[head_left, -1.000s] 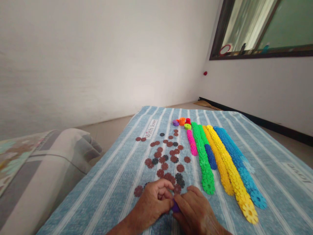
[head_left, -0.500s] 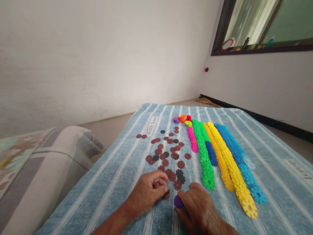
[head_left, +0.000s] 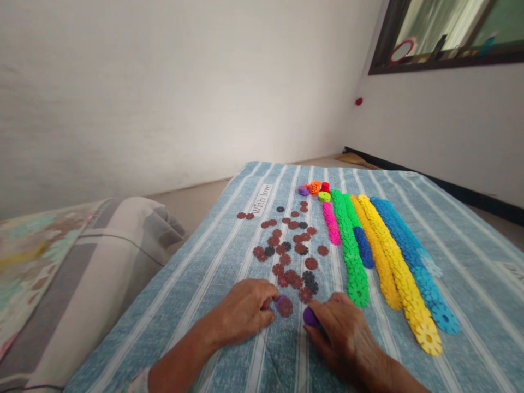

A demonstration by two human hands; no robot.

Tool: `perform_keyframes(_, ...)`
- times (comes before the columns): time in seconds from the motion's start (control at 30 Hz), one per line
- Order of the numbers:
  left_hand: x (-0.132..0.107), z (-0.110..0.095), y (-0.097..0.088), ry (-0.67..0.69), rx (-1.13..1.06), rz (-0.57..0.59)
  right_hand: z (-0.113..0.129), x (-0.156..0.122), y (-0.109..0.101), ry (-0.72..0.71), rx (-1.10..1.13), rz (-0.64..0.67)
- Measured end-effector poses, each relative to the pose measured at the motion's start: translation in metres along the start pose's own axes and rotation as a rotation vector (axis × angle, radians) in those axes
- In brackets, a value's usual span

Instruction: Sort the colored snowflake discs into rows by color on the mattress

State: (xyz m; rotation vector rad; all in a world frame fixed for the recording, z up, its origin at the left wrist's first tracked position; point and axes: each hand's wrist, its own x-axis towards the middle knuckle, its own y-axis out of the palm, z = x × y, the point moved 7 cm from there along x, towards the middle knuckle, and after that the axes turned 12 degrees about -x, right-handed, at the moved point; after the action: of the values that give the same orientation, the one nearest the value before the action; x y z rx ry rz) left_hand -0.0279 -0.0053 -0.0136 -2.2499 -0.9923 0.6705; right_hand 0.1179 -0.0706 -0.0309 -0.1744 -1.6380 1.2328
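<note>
My left hand [head_left: 244,310] rests on the striped blue cloth [head_left: 204,284], its fingers curled, the fingertips pinching a small purple disc beside a dark red disc [head_left: 285,307]. My right hand [head_left: 341,329] lies a little to the right, fingers closed round a stack of purple discs [head_left: 309,316]. Just beyond both hands lie several loose dark red and black toothed discs [head_left: 292,248].
Long rows of linked discs lie to the right: pink [head_left: 332,223], green [head_left: 351,248], dark blue [head_left: 363,246], yellow [head_left: 399,275] and light blue [head_left: 417,267]. Small stacks of purple, orange and red discs [head_left: 314,188] sit at the far end. A grey rolled cushion [head_left: 94,273] lies left.
My hands have parted: the left moved off to the left onto the loose discs, the right kept the purple stack. The camera has tilted down slightly.
</note>
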Motion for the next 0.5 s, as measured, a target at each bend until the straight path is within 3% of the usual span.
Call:
perform_keyframes(0.17,0.001,-0.011,0.006,0.111,0.069,-0.036,0.001,0.001,0.0,0.003,0.007,0.017)
perform_keyframes(0.5,0.007,-0.006,0.019,0.126,0.191,-0.034,0.003,0.006,0.002,-0.032,-0.026,-0.028)
